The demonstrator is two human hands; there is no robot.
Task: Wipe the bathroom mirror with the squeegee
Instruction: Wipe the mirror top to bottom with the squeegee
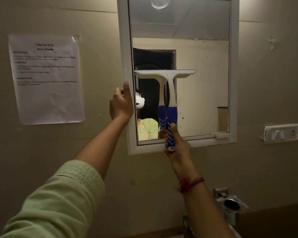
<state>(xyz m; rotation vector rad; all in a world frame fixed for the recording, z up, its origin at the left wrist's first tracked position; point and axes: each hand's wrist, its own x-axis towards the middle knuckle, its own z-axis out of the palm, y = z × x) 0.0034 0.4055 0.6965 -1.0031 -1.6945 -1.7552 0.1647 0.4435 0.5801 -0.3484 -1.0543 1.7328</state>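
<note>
A white-framed mirror [205, 79] hangs on the beige wall straight ahead. My right hand [176, 145] grips the blue handle of a white squeegee [170, 86], held upright. Its wide white blade lies level against the glass at about mid-height, across the left half of the mirror. My left hand [120, 104] clasps the mirror's left frame edge, thumb up along the white frame. The glass reflects the squeegee, a dark doorway and a person in a light green top.
A printed paper sheet [46, 79] is taped to the wall left of the mirror. A white switch plate [282, 133] sits on the wall at right. Below right, a chrome holder [230, 204] sticks out from the wall.
</note>
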